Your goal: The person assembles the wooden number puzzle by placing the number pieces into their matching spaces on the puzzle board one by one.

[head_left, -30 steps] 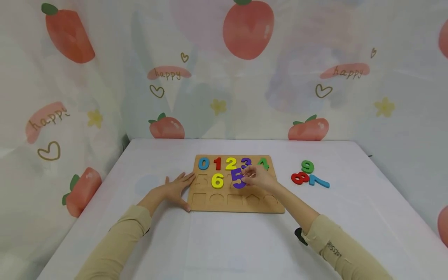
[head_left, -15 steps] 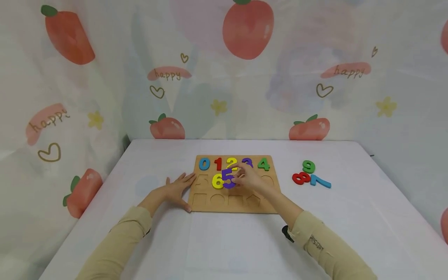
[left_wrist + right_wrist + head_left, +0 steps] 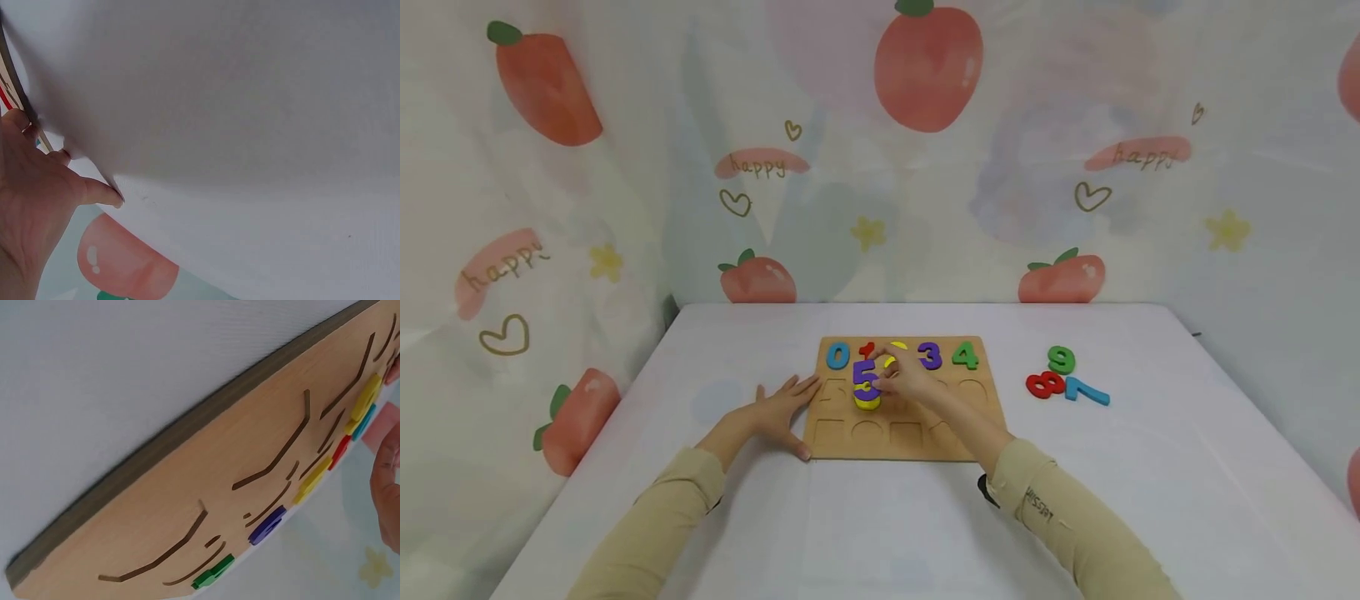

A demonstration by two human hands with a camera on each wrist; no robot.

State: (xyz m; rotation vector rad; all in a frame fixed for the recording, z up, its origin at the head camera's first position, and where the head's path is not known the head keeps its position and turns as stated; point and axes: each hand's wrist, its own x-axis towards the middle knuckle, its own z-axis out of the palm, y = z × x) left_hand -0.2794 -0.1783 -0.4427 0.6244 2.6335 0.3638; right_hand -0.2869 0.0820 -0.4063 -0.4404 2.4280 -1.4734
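Observation:
A wooden number puzzle board (image 3: pixel 887 455) lies on the white table. My right hand (image 3: pixel 912 380) pinches a purple number 5 (image 3: pixel 860 375) by its right side, above the yellow 6 (image 3: pixel 868 404), which it partly covers. My left hand (image 3: pixel 778 415) is spread at the board's left edge, fingertips and thumb touching it. In the left wrist view, the thumb (image 3: pixel 103 194) is stretched out along the table. A blue 0 (image 3: pixel 838 356), purple 3 (image 3: pixel 930 356) and green 4 (image 3: pixel 966 356) sit in the top row; the red 1 and yellow 2 are partly hidden behind my right hand.
Right of the board lie a green 9 (image 3: pixel 1062 360), a red 8 (image 3: pixel 1045 385) and a blue 7 (image 3: pixel 1087 391), close together. The board has further recesses in its middle and bottom rows. A patterned cloth (image 3: pixel 820 192) hangs behind and beside the table.
My right hand has carried the purple 5 leftward across the board, from right of the yellow 6 to over it. The 3 and 4 are now uncovered. My left hand has stayed in place.

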